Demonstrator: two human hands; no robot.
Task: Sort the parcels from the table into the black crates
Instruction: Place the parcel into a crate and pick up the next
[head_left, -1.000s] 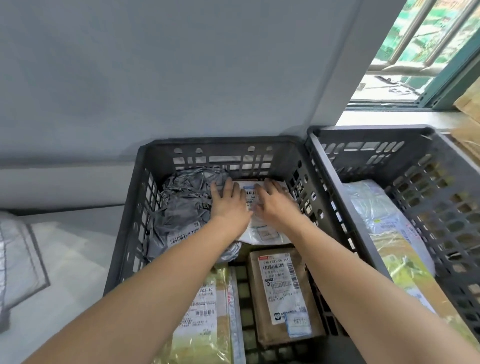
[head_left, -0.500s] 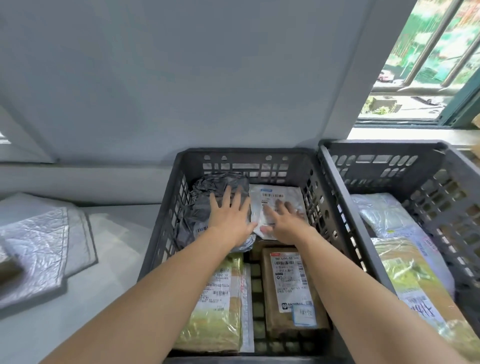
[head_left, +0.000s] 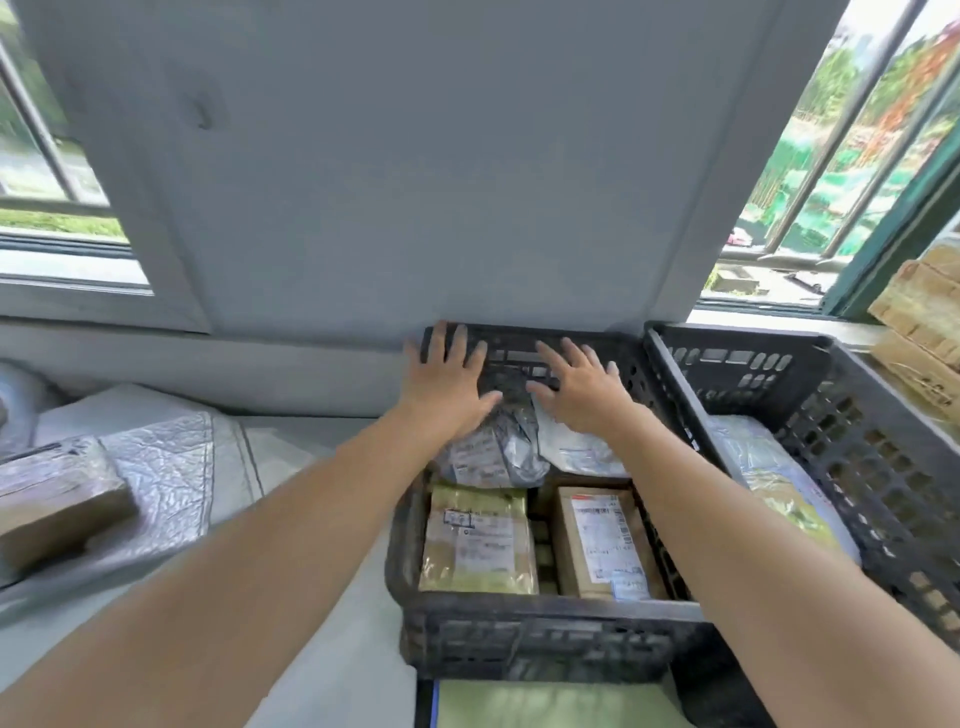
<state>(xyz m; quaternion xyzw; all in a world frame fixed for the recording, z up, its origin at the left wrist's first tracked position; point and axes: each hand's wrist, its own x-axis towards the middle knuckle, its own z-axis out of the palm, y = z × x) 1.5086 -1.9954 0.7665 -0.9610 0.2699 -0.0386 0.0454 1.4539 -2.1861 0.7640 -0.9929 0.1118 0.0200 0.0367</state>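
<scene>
Change: Both hands, pressed flat a second ago on the grey poly parcel (head_left: 511, 449) and the white parcel (head_left: 584, 453), are now lifted off them and sit higher, in front of the far wall of the near black crate (head_left: 545, 642).
Meaning for the task: The white parcel looks settled in its place; this drop appears finished and both hands are free for the next pick.
Left hand (head_left: 448, 387): Palm down, arm stretched toward 12 o'clock, fingers straight and spread apart, holding nothing.
Right hand (head_left: 577, 397): Palm down just beside the left, fingers splayed, nothing in them. Whether either hand brushes the crate wall cannot be told.
Parcels in the near crate: Grey poly and white parcels side by side at the 12 o'clock end; a yellow-green parcel (head_left: 478, 543) and a brown box parcel (head_left: 597, 548) at the 6 o'clock end.
Second black crate (head_left: 852, 431): Touching the first at its 3 o'clock side, with pale wrapped parcels inside.
Parcels waiting: On the table (head_left: 332, 597), at 9 o'clock of the near crate, a taped brown parcel (head_left: 54, 499) lies on a silver padded mailer (head_left: 161, 467).
Likely next: A reach toward 9 o'clock for one of these.
</scene>
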